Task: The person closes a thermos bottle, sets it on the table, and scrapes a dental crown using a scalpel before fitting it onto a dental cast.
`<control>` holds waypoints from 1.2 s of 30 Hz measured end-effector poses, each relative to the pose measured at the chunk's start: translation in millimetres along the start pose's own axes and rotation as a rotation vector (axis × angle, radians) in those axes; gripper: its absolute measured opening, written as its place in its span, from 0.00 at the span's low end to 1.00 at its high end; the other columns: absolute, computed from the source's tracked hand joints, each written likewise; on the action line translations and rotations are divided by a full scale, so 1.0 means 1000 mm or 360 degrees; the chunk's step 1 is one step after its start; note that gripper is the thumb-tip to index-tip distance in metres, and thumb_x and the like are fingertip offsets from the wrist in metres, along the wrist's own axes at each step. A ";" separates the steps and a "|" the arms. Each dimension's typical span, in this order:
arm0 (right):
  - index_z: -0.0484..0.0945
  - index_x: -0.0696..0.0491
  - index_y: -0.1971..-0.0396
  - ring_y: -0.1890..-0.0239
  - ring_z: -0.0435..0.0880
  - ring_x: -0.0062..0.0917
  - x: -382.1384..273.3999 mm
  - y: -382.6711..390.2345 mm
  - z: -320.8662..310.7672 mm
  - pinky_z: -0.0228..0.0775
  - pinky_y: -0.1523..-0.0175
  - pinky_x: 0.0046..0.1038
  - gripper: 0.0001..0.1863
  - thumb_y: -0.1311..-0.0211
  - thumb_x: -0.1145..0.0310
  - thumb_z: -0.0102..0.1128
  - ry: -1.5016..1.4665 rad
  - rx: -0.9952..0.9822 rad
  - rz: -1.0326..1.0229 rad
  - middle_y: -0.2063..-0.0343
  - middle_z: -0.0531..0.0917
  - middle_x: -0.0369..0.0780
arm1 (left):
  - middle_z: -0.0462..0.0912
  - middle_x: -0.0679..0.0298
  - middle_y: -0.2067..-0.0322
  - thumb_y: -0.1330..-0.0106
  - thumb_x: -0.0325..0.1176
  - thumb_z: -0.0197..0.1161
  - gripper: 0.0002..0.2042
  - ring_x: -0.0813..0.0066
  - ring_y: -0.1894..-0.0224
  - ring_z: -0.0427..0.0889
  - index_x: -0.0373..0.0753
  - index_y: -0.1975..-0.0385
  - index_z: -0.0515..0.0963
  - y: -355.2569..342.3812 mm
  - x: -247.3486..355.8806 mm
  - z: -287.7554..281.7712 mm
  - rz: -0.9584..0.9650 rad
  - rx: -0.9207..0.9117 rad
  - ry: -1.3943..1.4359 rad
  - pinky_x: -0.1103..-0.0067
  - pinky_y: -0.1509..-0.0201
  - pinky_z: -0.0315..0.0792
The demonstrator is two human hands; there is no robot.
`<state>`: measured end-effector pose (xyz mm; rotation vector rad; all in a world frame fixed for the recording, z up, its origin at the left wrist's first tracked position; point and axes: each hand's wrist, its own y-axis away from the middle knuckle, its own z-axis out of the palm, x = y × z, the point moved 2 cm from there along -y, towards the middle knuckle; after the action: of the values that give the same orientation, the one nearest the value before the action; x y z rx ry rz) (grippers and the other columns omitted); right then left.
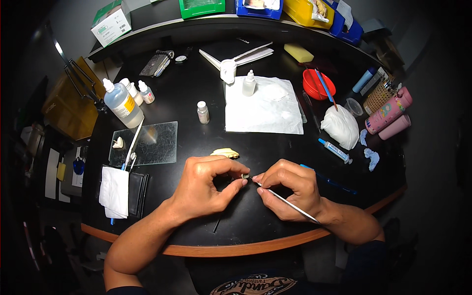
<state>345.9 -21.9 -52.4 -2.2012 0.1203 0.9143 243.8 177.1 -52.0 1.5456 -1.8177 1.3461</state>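
Pinching a small pale piece (244,176) between thumb and fingertips over the black table (196,226), the left hand (204,186) meets the right hand (287,189), closed on a thin metal tool (290,202) touching it

A black counter (255,221) with a rounded wooden front edge fills the middle of the view. Behind the counter runs a raised grey shelf (162,24) bearing green, blue and yellow bins. Left of the counter stands a yellow case (69,110). The surroundings lie in dark shadow.
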 end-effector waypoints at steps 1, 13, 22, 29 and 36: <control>0.82 0.60 0.72 0.67 0.90 0.30 -0.001 0.000 0.000 0.81 0.66 0.27 0.06 0.47 0.84 0.71 0.0005 -0.0034 0.0020 0.69 0.87 0.44 | 0.91 0.56 0.68 0.43 0.23 0.78 0.09 0.69 0.66 0.92 0.33 0.62 0.90 0.000 0.000 0.000 0.0043 0.0013 -0.0041 0.77 0.60 0.83; 0.82 0.60 0.72 0.69 0.89 0.31 0.000 0.001 0.003 0.80 0.66 0.28 0.06 0.46 0.82 0.72 0.0031 -0.0175 0.0024 0.70 0.87 0.44 | 0.91 0.60 0.69 0.42 0.26 0.78 0.06 0.65 0.67 0.89 0.37 0.66 0.89 -0.003 -0.006 -0.009 0.0364 0.0093 -0.0495 0.74 0.61 0.76; 0.82 0.59 0.72 0.70 0.88 0.31 0.000 0.001 0.002 0.79 0.67 0.28 0.06 0.44 0.81 0.73 0.0021 -0.0203 -0.0006 0.71 0.86 0.44 | 0.90 0.62 0.70 0.43 0.26 0.79 0.07 0.66 0.68 0.88 0.37 0.68 0.87 -0.005 -0.005 -0.012 0.0350 0.0104 -0.0570 0.73 0.62 0.73; 0.82 0.63 0.67 0.68 0.84 0.31 0.003 -0.004 -0.013 0.77 0.64 0.30 0.13 0.27 0.68 0.57 -0.0018 -0.0162 0.0138 0.66 0.84 0.47 | 0.88 0.61 0.72 0.44 0.24 0.77 0.06 0.65 0.70 0.86 0.37 0.69 0.87 -0.004 -0.006 -0.016 0.0169 0.0120 -0.0563 0.73 0.64 0.74; 0.85 0.64 0.57 0.59 0.85 0.32 0.002 -0.013 -0.022 0.78 0.52 0.30 0.13 0.37 0.79 0.54 0.0228 0.0074 0.0146 0.55 0.83 0.50 | 0.87 0.59 0.71 0.45 0.22 0.77 0.07 0.62 0.68 0.86 0.35 0.68 0.87 -0.002 -0.004 -0.015 0.0447 0.0087 -0.0422 0.73 0.63 0.79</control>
<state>364.2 -26.4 -35.1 -2.2315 0.3095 0.7941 242.6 192.6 -47.7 1.6068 -2.2475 1.3740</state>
